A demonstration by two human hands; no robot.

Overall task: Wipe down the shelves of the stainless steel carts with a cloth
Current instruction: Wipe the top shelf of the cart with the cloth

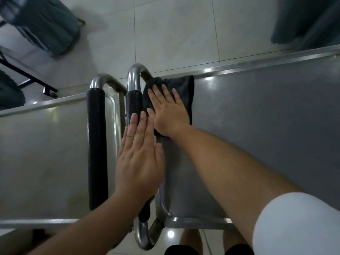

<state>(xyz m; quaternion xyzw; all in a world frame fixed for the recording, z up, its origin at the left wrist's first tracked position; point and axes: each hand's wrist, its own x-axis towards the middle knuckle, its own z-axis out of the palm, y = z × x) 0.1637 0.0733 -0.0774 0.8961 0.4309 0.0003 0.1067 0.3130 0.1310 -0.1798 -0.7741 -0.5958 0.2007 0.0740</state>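
Pressing the cloth (173,92) flat, my right hand (168,111) has straight, spread fingers (163,91) on top of it, gripping nothing. The cloth lies under and just beyond those fingers, bunched in the far corner of the right cart's shelf (257,126), beside the handle (133,96). My left hand (140,159) is open too, fingers straight and together, resting along that padded handle, its tips just beside the right hand. A second cart (42,159) stands left of my left fingers.
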